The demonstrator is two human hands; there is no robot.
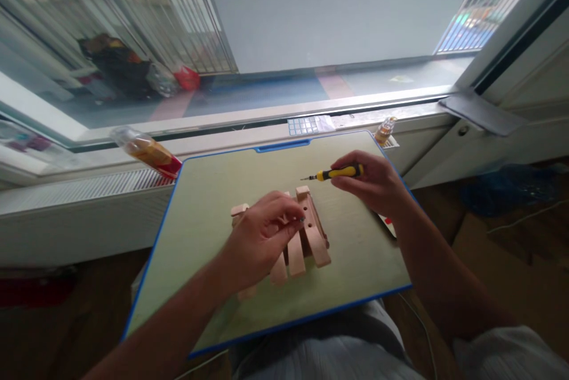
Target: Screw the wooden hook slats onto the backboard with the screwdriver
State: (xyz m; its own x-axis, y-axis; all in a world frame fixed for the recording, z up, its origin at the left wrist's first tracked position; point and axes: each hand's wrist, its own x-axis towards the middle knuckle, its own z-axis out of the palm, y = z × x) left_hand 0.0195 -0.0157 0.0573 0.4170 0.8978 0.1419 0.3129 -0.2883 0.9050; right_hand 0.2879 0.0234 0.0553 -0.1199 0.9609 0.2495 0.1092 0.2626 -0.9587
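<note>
My right hand (368, 175) is wrapped round the handle of a yellow and black screwdriver (340, 172), held above the board with its thin tip pointing left. With thumb and forefinger, my left hand (267, 232) pinches a small shiny metal piece (303, 219), too small to make out fully. Directly below and beside that pinch lies a pale wooden slatted piece (317, 243), apparently several curved slats side by side. Two dark round holes show in its right slat. My left hand and wrist hide much of its left part.
The blue-edged board (355, 261) forms the work surface over my lap. A tilted bottle (149, 152) stands past its left edge, and a small bottle (384, 130) at its far right corner. A segmented clear tray (311, 125) sits on the windowsill (267, 136).
</note>
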